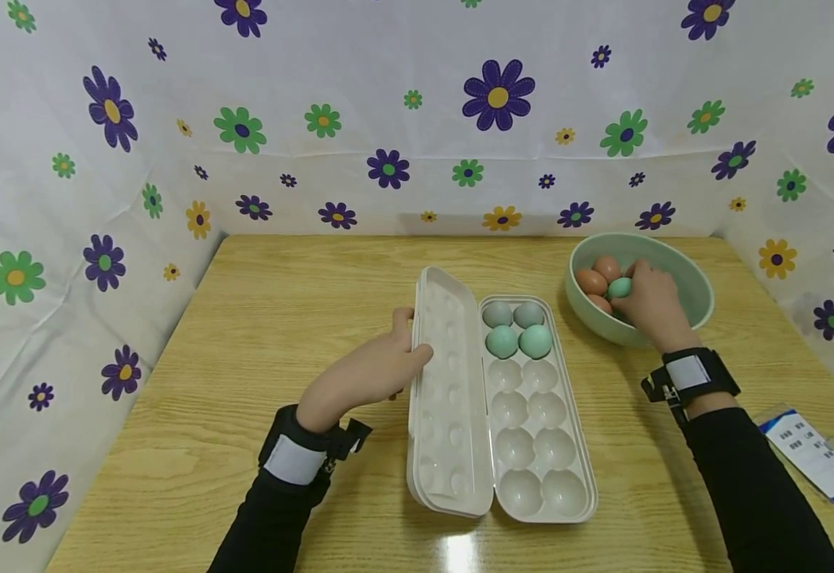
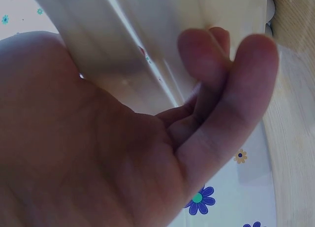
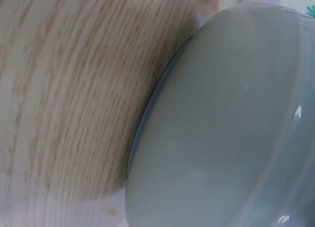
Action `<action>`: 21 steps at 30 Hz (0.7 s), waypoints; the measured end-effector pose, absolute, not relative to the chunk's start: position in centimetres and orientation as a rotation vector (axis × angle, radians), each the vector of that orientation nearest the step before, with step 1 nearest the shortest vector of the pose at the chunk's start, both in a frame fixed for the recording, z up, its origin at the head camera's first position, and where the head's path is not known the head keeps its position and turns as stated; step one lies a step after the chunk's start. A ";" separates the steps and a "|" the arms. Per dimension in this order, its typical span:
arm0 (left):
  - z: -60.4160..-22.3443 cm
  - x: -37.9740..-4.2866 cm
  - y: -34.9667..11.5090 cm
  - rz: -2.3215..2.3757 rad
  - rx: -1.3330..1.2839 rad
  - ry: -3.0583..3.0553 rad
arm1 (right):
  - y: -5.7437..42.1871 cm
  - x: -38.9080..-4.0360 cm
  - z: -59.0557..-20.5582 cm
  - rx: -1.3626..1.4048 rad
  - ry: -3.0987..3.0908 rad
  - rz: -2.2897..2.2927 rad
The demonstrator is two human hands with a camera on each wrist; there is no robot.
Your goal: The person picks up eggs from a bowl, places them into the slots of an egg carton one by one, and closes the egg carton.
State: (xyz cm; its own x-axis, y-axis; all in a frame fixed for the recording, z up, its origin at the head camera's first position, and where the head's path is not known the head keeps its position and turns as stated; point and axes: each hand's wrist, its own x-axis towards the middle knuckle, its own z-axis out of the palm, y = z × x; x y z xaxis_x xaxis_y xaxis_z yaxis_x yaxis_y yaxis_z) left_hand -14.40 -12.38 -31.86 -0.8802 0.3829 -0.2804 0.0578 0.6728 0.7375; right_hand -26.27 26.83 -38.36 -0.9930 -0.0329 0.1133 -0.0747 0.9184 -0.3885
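Observation:
A white plastic egg carton [image 1: 537,414] stands open on the table. Its raised lid [image 1: 453,414] is held at the left edge by my left hand [image 1: 367,368], thumb over the edge and fingers behind. Two greyish eggs [image 1: 497,313] fill the carton's farthest row, with two mint-green eggs [image 1: 501,342] in the row before them. Inside the pale green bowl [image 1: 695,290], my right hand [image 1: 652,306] pinches a green egg [image 1: 619,287]. Several brown eggs [image 1: 592,282] lie beside it. Only the bowl's outer wall [image 3: 221,113] shows in the right wrist view.
The wooden table [image 1: 281,294] bears the carton and bowl. A badge card [image 1: 811,450] in a clear sleeve lies at the right, next to the right forearm. Flower-printed white cloth [image 1: 388,87] stands around the back and sides.

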 end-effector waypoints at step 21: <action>-31.8 -14.3 -12.4 1.072 0.355 2.468 | 26.6 -26.2 -38.5 0.117 -2.954 0.641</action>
